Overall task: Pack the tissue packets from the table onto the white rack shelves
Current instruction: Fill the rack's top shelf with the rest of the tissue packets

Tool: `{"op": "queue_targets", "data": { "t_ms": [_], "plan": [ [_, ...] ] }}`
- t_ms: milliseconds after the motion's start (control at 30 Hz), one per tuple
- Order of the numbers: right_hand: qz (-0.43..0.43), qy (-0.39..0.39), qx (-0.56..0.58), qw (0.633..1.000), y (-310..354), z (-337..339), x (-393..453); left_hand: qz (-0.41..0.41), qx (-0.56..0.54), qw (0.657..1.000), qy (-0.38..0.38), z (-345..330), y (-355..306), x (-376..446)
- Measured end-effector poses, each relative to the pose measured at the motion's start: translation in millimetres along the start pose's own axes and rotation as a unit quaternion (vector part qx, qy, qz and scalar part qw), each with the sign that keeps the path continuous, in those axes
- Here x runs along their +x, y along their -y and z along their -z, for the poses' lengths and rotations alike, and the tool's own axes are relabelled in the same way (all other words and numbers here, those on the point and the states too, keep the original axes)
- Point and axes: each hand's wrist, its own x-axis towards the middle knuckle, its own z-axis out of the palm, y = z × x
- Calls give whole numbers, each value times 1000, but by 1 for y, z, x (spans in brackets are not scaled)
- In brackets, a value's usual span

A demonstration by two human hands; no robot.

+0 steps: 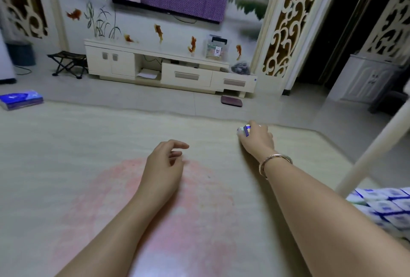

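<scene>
One tissue packet (244, 130) sits pinched in the right hand (257, 138) for lifting toward the packets stacked on the white rack (377, 150) behind its wrist, while the left hand (165, 165) hovers loosely curled, empty

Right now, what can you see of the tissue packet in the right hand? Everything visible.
The tissue packet is small, mostly hidden inside the right hand. Only one end shows past the fingers: glossy white wrapper, plastic by the look, with a dark blue or purple band. Print is too blurred to read. The hand's fingers curl round it near the far edge of the table; whether it rests on the tabletop or is just lifted cannot be told. Nothing else touches it.
</scene>
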Motion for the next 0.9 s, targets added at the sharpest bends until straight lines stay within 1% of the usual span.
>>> {"op": "queue_targets", "data": {
  "t_ms": [100,133,200,267,300,367,467,533,567,633,733,767,833,900],
  "plan": [
    [58,44,156,985,32,19,-40,5,4,1000,-1,0,-6,-5],
    [72,69,210,973,45,29,-55,8,4,1000,1,1,-12,-8],
    [77,145,301,939,69,54,-85,16,2,1000,8,5,-33,-14],
    [89,213,349,908,87,84,-116,-12,1,1000,21,15,-64,-22],
    [100,232,382,889,92,97,-131,-35,-1,999,27,22,-81,-26],
    [111,238,446,855,98,126,-161,-86,1,996,27,38,-116,-40],
    [157,235,469,837,99,179,-204,-143,7,990,13,63,-166,-70],
    [212,246,464,824,101,216,-224,-172,-5,985,-11,75,-202,-91],
    [237,242,457,822,103,236,-234,-184,-13,982,-27,80,-219,-100],
    [264,205,425,841,106,275,-250,-200,-29,978,-54,87,-255,-116],
    [272,98,347,892,100,334,-268,-213,-44,974,-55,85,-305,-135],
    [275,58,326,903,92,354,-272,-220,-52,972,-59,80,-319,-140],
    [289,-7,307,907,70,391,-278,-240,-70,966,-68,61,-347,-151],
    [296,-50,298,906,39,420,-282,-262,-99,959,-49,36,-372,-163]
  ]
}}
